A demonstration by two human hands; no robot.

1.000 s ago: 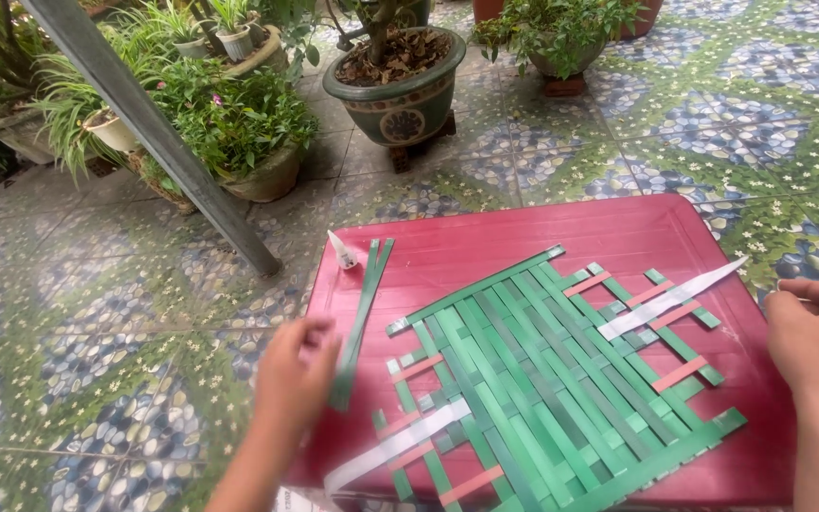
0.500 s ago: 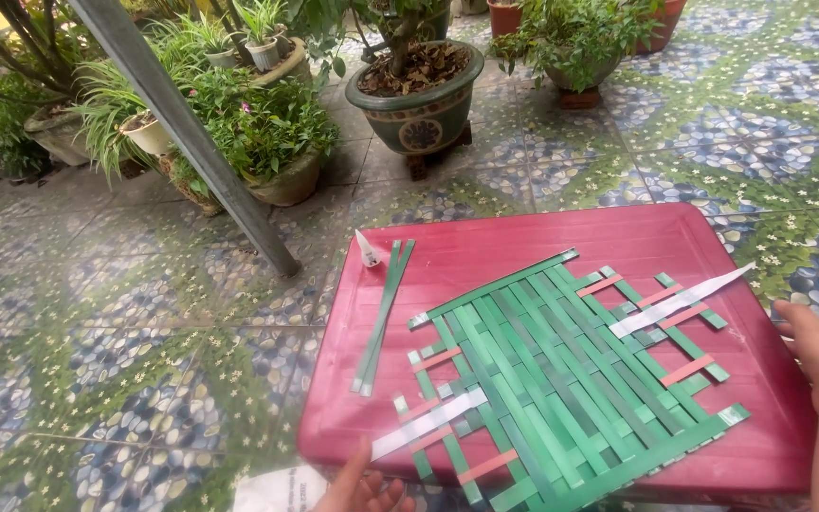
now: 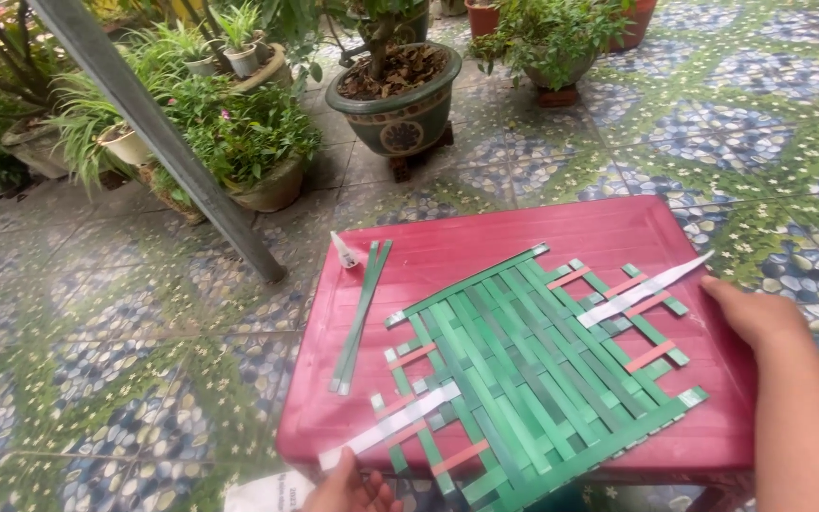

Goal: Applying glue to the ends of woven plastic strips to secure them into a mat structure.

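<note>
While your right hand (image 3: 755, 313) rests open at the white strip (image 3: 645, 291), keep the green woven mat (image 3: 533, 365) flat mid-worktop (image 3: 485, 242). Left hand (image 3: 353, 488) at near edge; grip unclear. Spare strips (image 3: 360, 318) lie left.

A half-woven green mat (image 3: 533, 365) is lying flat and askew on a red table (image 3: 485, 242), white strips (image 3: 392, 424) crossing it; loose green strips (image 3: 362, 313) are resting, seemingly stacked, just beside it.

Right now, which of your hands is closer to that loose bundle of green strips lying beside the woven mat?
Left. The left hand sits at the table's near edge, below the green strips. The right hand rests at the far right side, across the woven mat.
</note>
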